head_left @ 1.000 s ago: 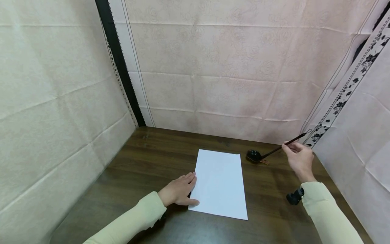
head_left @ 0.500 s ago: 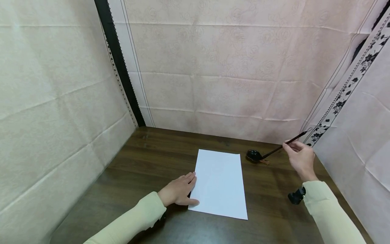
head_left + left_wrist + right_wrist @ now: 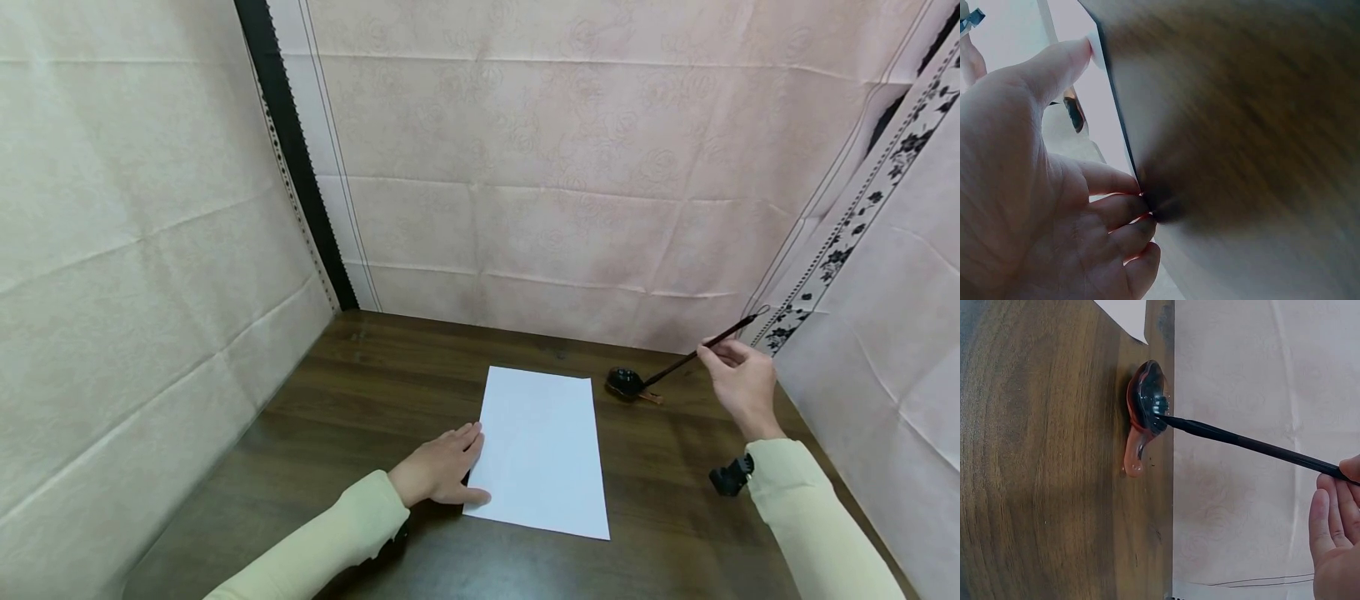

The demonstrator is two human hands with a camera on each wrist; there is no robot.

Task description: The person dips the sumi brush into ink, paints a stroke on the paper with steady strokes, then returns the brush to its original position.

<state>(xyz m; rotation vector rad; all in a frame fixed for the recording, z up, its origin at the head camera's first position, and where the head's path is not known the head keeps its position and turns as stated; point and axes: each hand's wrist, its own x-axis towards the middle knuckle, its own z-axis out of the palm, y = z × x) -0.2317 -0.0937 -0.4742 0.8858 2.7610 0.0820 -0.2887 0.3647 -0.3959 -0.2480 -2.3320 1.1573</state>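
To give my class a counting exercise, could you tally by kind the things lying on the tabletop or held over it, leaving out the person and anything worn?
Sheet of white paper: 1
Brush: 1
Small dish with a handle: 1
Total: 3

The head view looks forward and down on the counter [image 3: 322, 433] and white paper [image 3: 542, 454], which both close, tilted wrist views partly share.

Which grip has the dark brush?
The right grip: it pinches the dark brush, while the left grip rests at the left edge of the white paper.
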